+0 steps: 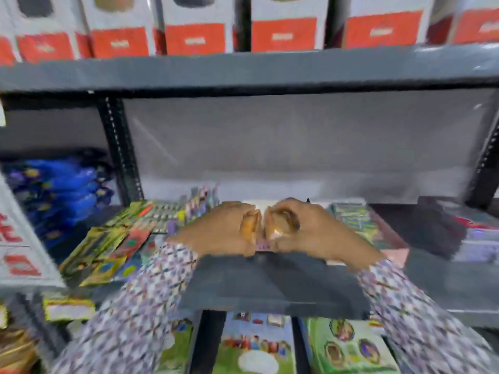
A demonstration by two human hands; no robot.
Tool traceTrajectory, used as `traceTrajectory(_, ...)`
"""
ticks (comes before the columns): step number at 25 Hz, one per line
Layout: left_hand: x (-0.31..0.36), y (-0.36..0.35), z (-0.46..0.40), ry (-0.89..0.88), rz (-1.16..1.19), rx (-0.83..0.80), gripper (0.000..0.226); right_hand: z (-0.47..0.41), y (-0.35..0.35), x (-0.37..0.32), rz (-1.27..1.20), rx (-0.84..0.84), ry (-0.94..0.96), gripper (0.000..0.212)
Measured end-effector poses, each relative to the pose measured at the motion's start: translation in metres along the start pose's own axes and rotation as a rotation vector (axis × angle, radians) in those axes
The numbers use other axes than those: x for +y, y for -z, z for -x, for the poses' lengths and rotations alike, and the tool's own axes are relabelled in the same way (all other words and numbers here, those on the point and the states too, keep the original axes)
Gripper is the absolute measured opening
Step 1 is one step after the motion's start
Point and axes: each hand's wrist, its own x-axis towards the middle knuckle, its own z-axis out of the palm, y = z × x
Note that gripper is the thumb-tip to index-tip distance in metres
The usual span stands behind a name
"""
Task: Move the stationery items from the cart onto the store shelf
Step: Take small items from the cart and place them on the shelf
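Both hands, left and right, curl together on the shelf, pinching a small pink pack beside colourful packets.

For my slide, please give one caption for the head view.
Both hands, left and right, press together on a small item at the grey shelf.

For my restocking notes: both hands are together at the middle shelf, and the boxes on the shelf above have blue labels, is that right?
Nearly. The left hand and right hand do meet at the middle shelf, but the head view shows the boxes above with red labels, not blue.
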Motion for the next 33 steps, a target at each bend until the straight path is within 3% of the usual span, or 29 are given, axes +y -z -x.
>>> traceTrajectory(2,-0.008,-0.008,-0.041,0.081,-0.045,-0.107,0.049,-0.038,-0.007,0.015,0.12,-0.121,-0.019,0.057)
traceTrajectory(4,-0.022,-0.018,-0.055,0.123,-0.005,-0.152,0.069,-0.056,-0.021,0.029,0.264,-0.174,-0.004,0.044)
traceTrajectory(6,-0.035,-0.029,-0.053,0.087,0.017,-0.088,0.083,-0.056,-0.033,0.043,0.306,-0.107,0.019,0.043)
traceTrajectory(9,-0.049,-0.044,-0.039,0.043,0.108,0.041,0.064,-0.043,-0.045,0.052,0.286,0.074,0.06,0.046)
traceTrajectory(14,-0.046,-0.048,-0.043,0.036,0.083,0.135,0.049,-0.041,-0.054,0.048,0.182,0.194,0.015,0.037)
traceTrajectory(21,-0.027,-0.037,-0.046,0.104,-0.097,0.062,0.045,-0.054,-0.059,0.038,0.257,0.117,-0.145,0.037)
traceTrajectory(24,-0.022,-0.038,-0.015,0.065,-0.033,0.194,0.05,-0.035,-0.063,0.024,0.283,0.283,0.002,0.037)
traceTrajectory(27,-0.018,-0.068,0.061,0.042,0.028,0.436,0.054,0.005,-0.093,0.011,0.266,0.464,0.197,0.055)
traceTrajectory(30,-0.026,-0.108,0.15,0.124,0.106,0.543,0.059,0.051,-0.15,-0.004,0.217,0.438,0.374,0.065)
traceTrajectory(33,-0.06,-0.146,0.218,0.22,0.158,0.665,0.054,0.095,-0.215,-0.013,0.095,0.436,0.606,0.052)
